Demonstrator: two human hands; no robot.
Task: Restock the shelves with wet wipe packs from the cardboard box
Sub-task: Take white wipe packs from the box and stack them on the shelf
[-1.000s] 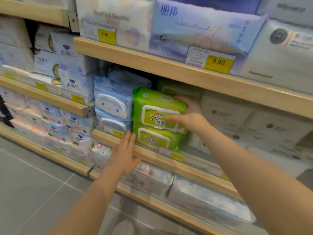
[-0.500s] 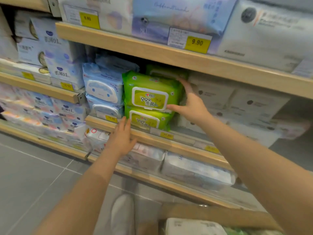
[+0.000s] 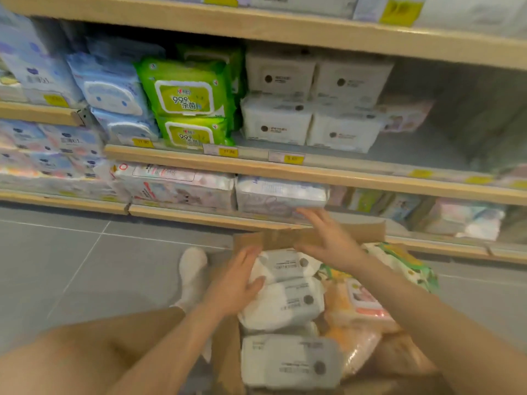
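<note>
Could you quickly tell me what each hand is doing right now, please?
Left hand: open, fingers against a white wet wipe pack in the brown cardboard box.
Right hand: open, holding nothing.

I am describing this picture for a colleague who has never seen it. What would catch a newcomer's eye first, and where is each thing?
First come the two bright green wipe packs, stacked on the middle shelf between pale blue and white packs. Next are the two hands at the bottom centre: the left hand touches the top white pack in the open cardboard box, and the right hand hovers, fingers spread, over the box's far flap.
</note>
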